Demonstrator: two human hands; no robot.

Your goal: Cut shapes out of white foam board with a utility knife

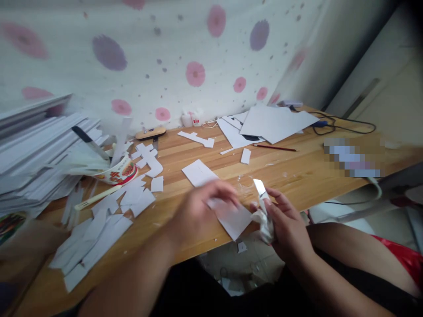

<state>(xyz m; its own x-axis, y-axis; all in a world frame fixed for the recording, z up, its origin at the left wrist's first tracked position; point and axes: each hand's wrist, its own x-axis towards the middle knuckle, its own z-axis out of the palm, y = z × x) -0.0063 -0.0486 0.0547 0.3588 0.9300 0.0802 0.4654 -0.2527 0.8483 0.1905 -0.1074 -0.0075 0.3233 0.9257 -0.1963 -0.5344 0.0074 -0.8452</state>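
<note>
Where hands [287, 222] partly hide white card [236, 220] | scraps [99, 240], bowl [120, 174] left | pencil [276, 147] beyond

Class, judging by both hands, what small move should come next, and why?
Probably the left hand should press flat on the white piece by its fingers: the piece lies unpinned near the front edge of the table, while the right hand grips what looks like a blade.

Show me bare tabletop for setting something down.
Mostly bare wood: between the red pencil and the right hand, and between the hooked cutout and the white rectangular sheet. Crowded: the left end, with stacked boards, bowl and offcuts.
</note>
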